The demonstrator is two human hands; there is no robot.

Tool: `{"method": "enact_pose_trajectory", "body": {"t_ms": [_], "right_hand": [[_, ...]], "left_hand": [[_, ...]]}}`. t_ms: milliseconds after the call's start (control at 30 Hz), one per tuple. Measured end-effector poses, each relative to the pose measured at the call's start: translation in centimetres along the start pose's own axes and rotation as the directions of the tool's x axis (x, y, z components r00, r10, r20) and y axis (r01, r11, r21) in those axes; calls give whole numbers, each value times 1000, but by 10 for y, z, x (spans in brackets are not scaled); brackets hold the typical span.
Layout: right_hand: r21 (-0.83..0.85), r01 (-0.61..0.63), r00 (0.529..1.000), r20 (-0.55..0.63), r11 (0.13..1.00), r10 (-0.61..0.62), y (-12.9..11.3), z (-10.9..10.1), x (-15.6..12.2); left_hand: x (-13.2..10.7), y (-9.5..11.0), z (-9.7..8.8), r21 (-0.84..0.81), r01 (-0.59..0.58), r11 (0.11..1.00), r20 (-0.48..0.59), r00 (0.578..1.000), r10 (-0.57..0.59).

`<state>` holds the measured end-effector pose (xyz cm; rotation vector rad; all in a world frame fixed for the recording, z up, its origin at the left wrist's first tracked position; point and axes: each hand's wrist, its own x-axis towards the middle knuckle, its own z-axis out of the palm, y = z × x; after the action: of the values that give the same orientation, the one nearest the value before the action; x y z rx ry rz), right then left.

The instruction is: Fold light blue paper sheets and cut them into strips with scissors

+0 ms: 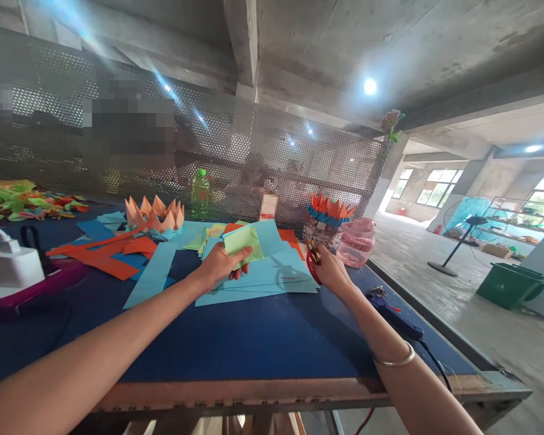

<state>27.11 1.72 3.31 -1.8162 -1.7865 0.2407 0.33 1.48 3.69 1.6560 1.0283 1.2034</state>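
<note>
The fingers of the left hand (pixel 226 263) pinch green paper (pixel 250 238) above blue sheets (pixel 258 283); the right hand's (pixel 333 269) curl around scissors (pixel 315 255). Beyond those, pointed orange-and-blue paper (pixel 330 211) tops a patterned container (pixel 320 234), beside a pink jar (pixel 359 243).

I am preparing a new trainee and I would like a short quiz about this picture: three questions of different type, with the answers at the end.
1. What does the left hand hold?
a) a green-capped bottle
b) light green paper
c) a glue gun

2. True or false: the red-handled scissors are lying loose, with no hand on them.

3. Fill in the missing word: the silver-coloured bangle is worn on the ____ arm.

Key: 1 b; 2 false, the right hand holds them; 3 right.
</note>
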Motion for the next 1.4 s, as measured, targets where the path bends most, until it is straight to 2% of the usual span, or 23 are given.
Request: {"method": "enact_pose_trajectory", "body": {"t_ms": [133, 200, 300, 500, 733, 867, 1033, 1400], "right_hand": [[303, 67, 991, 88, 951, -98, -20, 5, -9], [519, 32, 975, 172, 854, -141, -28, 9, -15], [669, -6, 949, 239, 743, -207, -36, 14, -23], [726, 20, 881, 312, 687, -355, -44, 20, -35], [619, 184, 858, 277, 763, -432, -47, 24, -42], [607, 218, 837, 288, 765, -466, -49, 23, -46], [586, 208, 846, 293, 783, -445, -50, 23, -48], [604, 218, 843, 280, 767, -460, -50, 24, -49]], "left_hand": [[1, 4, -1, -11, -22, 1000, -59, 998, 21], [0, 6, -1, -13, -28, 1000, -84, 996, 27], [0, 7, -3, -12, -37, 999, -116, 993, 35], [1, 8, -5, -6, -63, 998, -177, 982, 61], [-4, 15, 1, -6, -75, 997, -182, 981, 73], [-9, 18, 7, -27, -100, 995, -116, 989, 96], [-10, 14, 10, -33, -143, 989, -39, 989, 142], [-12, 16, 11, -22, -129, 991, -21, 991, 129]]}}
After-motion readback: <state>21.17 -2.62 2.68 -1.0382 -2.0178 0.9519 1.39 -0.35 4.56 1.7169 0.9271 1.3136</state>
